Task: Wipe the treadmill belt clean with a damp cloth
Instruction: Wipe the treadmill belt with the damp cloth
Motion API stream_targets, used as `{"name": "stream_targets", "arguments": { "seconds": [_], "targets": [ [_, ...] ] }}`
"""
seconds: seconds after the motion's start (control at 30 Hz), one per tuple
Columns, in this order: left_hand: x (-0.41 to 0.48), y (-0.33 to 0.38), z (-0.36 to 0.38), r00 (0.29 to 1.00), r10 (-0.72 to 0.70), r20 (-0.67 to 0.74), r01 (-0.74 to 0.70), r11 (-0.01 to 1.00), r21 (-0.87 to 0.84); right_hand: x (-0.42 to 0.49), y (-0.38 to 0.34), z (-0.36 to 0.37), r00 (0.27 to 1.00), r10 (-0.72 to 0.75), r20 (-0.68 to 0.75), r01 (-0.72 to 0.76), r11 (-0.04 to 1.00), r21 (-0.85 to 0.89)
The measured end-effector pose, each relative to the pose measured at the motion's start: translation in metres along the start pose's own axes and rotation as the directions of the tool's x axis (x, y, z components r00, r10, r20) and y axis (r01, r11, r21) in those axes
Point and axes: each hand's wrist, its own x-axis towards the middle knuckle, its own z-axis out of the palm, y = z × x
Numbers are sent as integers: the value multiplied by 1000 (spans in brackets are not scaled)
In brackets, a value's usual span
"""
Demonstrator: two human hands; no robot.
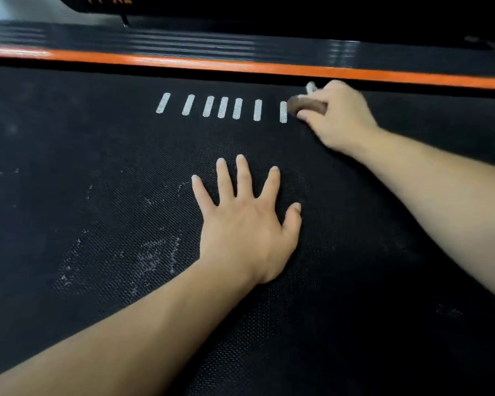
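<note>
Left hand (246, 224) lies flat, fingers spread apart, likely bracing on the belt (97, 155). Right hand (337, 115), grip clamped on the cloth (306, 105), presses it beside the white marks (222, 107), near the orange rail (240, 67).

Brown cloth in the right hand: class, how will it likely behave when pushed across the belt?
Probably floppy: the cloth is bunched inside the right hand. It likely drags rather than slides, since the belt looks rough and textured. Seemingly light: one hand carries it.
</note>
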Motion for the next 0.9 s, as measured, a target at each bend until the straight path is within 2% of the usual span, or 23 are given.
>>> {"name": "stream_targets", "arguments": {
  "seconds": [0.1, 0.17, 0.27, 0.3, 0.33, 0.4, 0.43, 0.47, 0.53, 0.6, 0.63, 0.67, 0.77, 0.8, 0.83, 0.9],
  "targets": [
    [-1, -1, 1, 1000, -2, 2, 2, 1000, -6, 32, 23, -3, 939, 312, -145, -322, 946, -45],
    [-1, 0, 2, 1000, -2, -2, 2, 1000, 3, 33, 10, 8, 961, 248, -123, -260, 961, -90],
    [-1, 0, 1, 1000, -6, -3, 6, 1000, 9, 20, -7, 14, 1000, -20, 10, 20, 1000, 8],
    [-1, 0, 1, 1000, -5, -4, 5, 1000, 6, 22, -2, 11, 1000, -28, 14, 29, 999, -16],
    [-1, 0, 1, 1000, -3, -4, 3, 1000, 6, 29, 7, 7, 1000, 23, -8, -23, 998, -64],
    [-1, 0, 0, 1000, 0, -3, 0, 1000, 9, 45, 27, 0, 964, 242, -110, -253, 962, -106],
    [-2, 1, 0, 1000, 0, -2, 0, 1000, 14, 46, 31, 0, 939, 302, -164, -320, 942, -98],
    [-2, 0, 0, 1000, 1, 0, -1, 1000, 23, 42, 28, 3, 946, 272, -174, -292, 951, -103],
    [-2, 0, 0, 1000, -1, 3, 1, 1000, 31, 22, 11, 6, 994, 91, -61, -94, 994, -57],
    [-1, 0, 0, 1000, -3, -6, 3, 1000, 17, 2, 11, -3, 997, -70, 33, 69, 997, 23],
    [-1, 0, 0, 1000, -5, -13, 5, 1000, 7, 2, 21, -12, 997, -63, 34, 64, 998, -12],
    [-1, 0, 0, 1000, -3, -14, 3, 1000, 3, 7, 36, -20, 1000, 1, -1, -1, 998, -66],
    [-1, 0, 1, 1000, -5, 3, 5, 1000, 23, 15, 70, -31, 951, 264, -159, -278, 958, -73],
    [-1, 0, 1, 1000, -6, 4, 6, 1000, 25, 8, 66, -28, 951, 263, -161, -278, 958, -72],
    [0, 0, 1, 1000, -8, 3, 8, 1000, 26, 0, 58, -22, 970, 208, -124, -216, 974, -63],
    [0, 0, 1, 1000, -11, 5, 11, 1000, 25, -21, 41, -17, 999, 29, 17, -30, 1000, 10]
  ]
}}
